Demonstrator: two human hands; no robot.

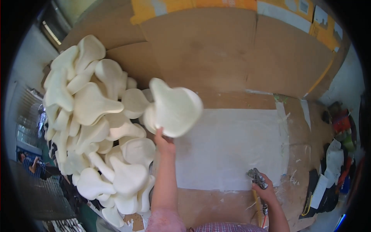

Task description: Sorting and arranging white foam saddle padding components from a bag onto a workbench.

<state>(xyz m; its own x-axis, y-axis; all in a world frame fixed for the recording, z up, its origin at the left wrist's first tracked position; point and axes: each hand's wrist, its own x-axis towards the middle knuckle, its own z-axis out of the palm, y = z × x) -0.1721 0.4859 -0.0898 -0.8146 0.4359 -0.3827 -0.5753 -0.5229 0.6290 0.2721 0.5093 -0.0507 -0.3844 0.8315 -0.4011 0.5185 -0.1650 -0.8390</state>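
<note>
My left hand grips the edge of a cream-coloured foam saddle pad, broad at one end with a narrow nose toward the upper left. The pad is lifted beside a large heap of similar foam saddle pads on the left. In my right hand is a metal spray gun, closed around its handle over the near right part of the white sheet. A hose fitting and red hose run down from the gun.
A white sheet lies on the brown work surface. Tall cardboard walls stand behind it. At the right edge are a notepad and assorted dark, red and green items. A person in a striped top is at the far left.
</note>
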